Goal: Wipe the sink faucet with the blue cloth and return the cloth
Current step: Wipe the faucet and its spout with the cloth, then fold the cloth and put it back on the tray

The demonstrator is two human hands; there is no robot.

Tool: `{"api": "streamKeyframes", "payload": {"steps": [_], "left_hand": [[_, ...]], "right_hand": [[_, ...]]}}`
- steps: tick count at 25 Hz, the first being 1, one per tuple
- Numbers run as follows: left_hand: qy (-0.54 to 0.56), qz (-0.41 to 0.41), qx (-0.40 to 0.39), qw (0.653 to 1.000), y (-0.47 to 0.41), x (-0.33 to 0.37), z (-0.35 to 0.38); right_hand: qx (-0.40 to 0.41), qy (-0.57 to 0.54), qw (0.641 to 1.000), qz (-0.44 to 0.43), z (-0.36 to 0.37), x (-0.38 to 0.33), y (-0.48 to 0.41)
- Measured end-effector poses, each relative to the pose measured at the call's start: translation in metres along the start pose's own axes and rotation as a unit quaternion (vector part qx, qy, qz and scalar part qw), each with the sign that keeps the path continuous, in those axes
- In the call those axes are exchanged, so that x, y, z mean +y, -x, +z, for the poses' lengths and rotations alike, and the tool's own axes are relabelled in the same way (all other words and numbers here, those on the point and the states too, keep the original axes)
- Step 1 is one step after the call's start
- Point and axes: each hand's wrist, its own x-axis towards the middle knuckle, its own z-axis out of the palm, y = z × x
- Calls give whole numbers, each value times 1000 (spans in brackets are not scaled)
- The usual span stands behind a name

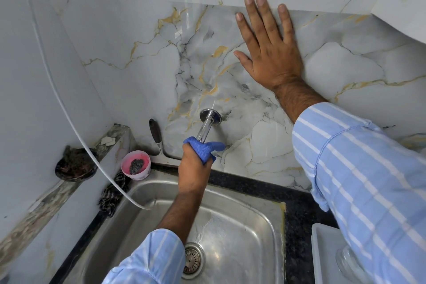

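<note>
A chrome faucet [205, 125] juts out of the marble wall above the steel sink [242, 226]. My left hand [194, 169] grips the blue cloth [205, 148], which is wrapped around the outer part of the faucet pipe; the spout end is hidden under cloth and hand. The wall flange and the first stretch of pipe show bare. My right hand [269, 46] lies flat against the marble wall, fingers spread, up and to the right of the faucet, holding nothing.
A pink tub with steel wool [136, 165] stands at the sink's back left corner, beside a black-handled scraper [156, 138]. A white hose [76, 127] arcs down into the sink. A dark cloth [114, 193] hangs there. A white tray [327, 258] sits at right.
</note>
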Motion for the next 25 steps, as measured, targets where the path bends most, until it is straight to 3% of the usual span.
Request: {"api": "streamKeyframes", "payload": {"steps": [6, 9, 10, 13, 15, 18, 23, 25], "left_hand": [[-1, -87, -114, 990, 16, -13, -22], [-85, -87, -191, 974, 20, -15, -45], [-104, -77, -200, 971, 24, -15, -52], [-123, -25, -192, 973, 40, -6, -70], [-121, 15, -154, 981, 50, 9, -80], [-60, 52, -92, 993, 64, 31, -97], [23, 186, -232, 954, 80, 59, -127], [-3, 209, -236, 949, 80, 70, -136]], "right_hand": [[-124, -85, 987, 54, -44, -11, -7], [-255, -224, 939, 63, -77, -34, 7], [-317, -312, 894, 55, -89, -43, 17], [-496, -530, 682, 82, -133, -72, 51], [-550, -564, 610, 86, -156, -86, 65], [-530, -573, 616, 104, -179, -88, 73], [-496, -601, 607, 152, -213, -50, 69], [-494, -594, 615, 159, -225, -35, 74]]}}
